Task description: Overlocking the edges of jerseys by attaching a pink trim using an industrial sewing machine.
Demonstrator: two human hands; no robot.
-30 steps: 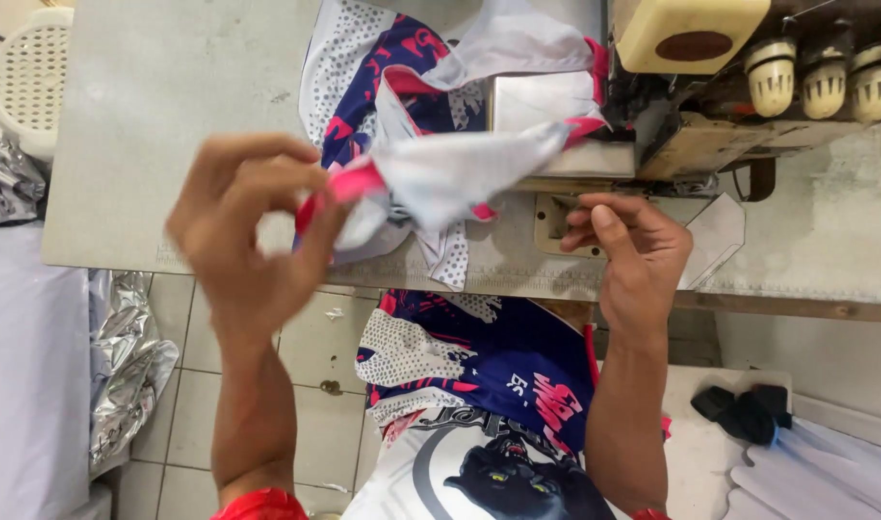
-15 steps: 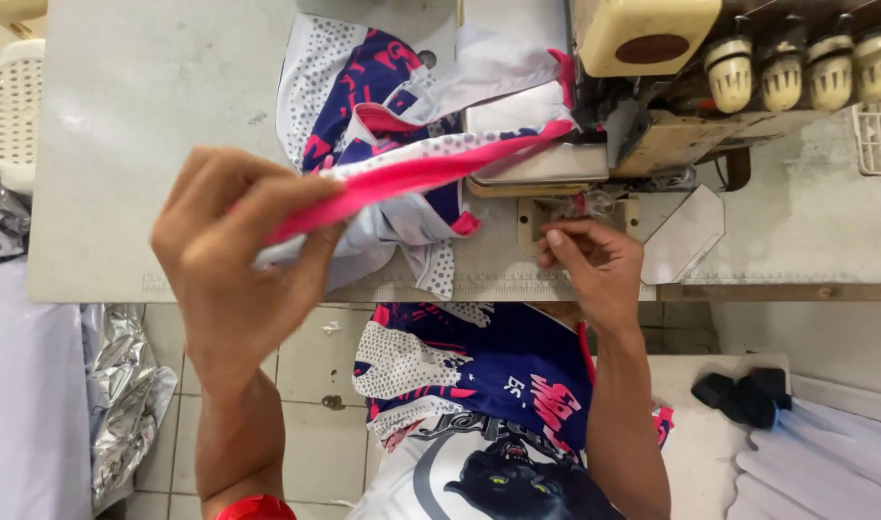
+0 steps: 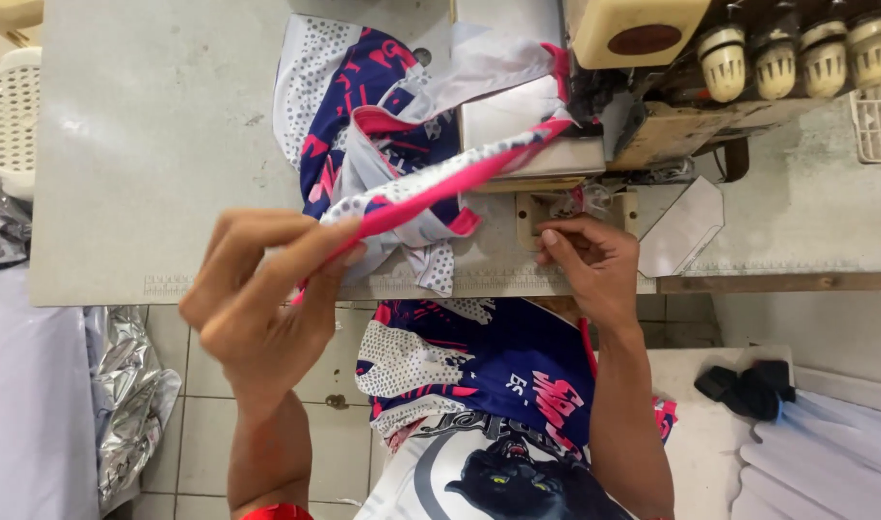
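Lower centre of the frame, nearest the lens: a white printed shirt (image 3: 489, 477) on the torso, with a navy, pink and white dotted garment (image 3: 479, 361) draped over the lap.

Centre left: left hand (image 3: 262, 289) raised above the table edge, fingers (image 3: 310, 252) curled nearly closed, pinching one end of a pink fabric band (image 3: 440, 188) between thumb and fingertips. Band pulled taut, running diagonally up and right toward the sewing machine (image 3: 643, 58) at top right.

Centre right: right hand (image 3: 590, 260) low at the table edge, fingers bent and close together, tips pressed at a small metal plate (image 3: 546, 207) just below the machine bed. Whether anything is gripped there cannot be told.

Upper centre: a matching navy, pink and white dotted jersey piece (image 3: 363, 116) bunched on the grey worktable (image 3: 152, 144), folds lying under and beside the stretched band, its far end tucked at the machine's foot.

Top right: four cream thread cones (image 3: 787, 53) in a row behind the machine.

Upper left edge: a white perforated plastic basket (image 3: 12, 120). Lower left: crinkled silver foil sheeting (image 3: 123, 404) beside pale cloth, over a tiled floor (image 3: 195, 424). Lower right: a black object (image 3: 749, 385) on stacked white fabric (image 3: 826, 453).
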